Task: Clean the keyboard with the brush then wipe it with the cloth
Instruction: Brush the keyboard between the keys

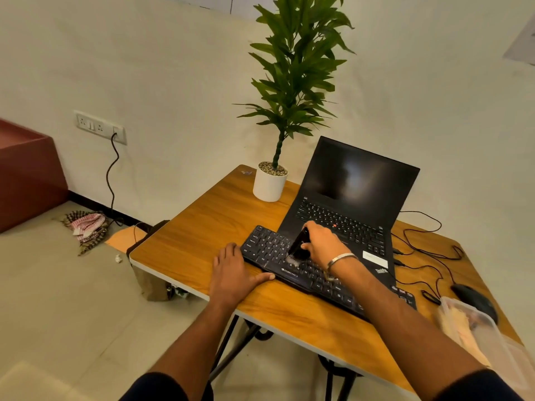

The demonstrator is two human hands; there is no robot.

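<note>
Right hand (321,243) grips brush (298,244) on keyboard (266,247); left hand (234,273) rests flat, fingers straight, beside it.

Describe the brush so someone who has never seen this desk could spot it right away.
Start at the wooden table and find the black external keyboard lying in front of the open laptop. The brush is the small dark tool that the right hand holds, bristles down on the keys. Unlike the mouse at the table's right, it stands tilted on the keyboard.

Left hand (233,273) flat, fingers straight; right hand (322,243) curled, gripping
</note>
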